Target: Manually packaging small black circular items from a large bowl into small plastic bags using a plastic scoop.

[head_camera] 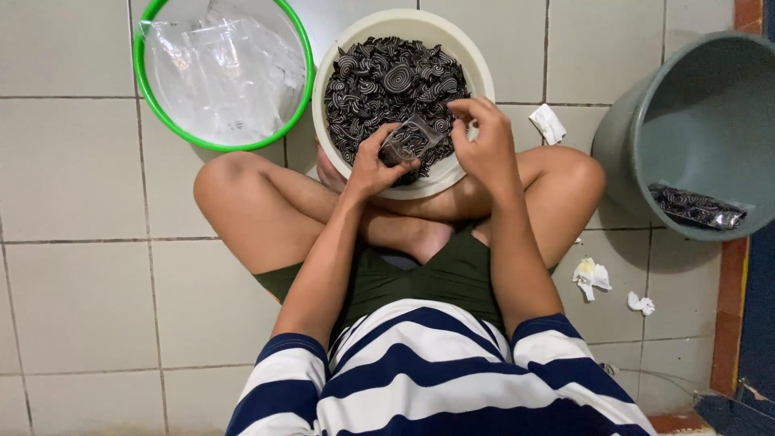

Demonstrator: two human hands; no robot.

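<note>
Nearest the camera, striped navy-and-white sleeves lead out over crossed bare legs to both hands. Left hand point(373, 165) is closed around a small clear plastic bag point(409, 139) partly filled with black-and-white swirled pieces, thumb and fingers pinching its lower side. Right hand point(482, 139) touches the bag's upper edge, fingers curled at its mouth. Directly beneath the grip sits a round cream plastic bowl point(339, 56) heaped with the same swirled pieces point(391, 77). Left of the grip and farther out stands a green-rimmed basin point(300, 48) holding clear empty bags point(222, 73). Well to the right, a grey-green bucket point(646, 121) holds a filled packet point(696, 207). Crumpled paper scraps point(591, 276) lie on the tiled floor near the right knee.
</note>
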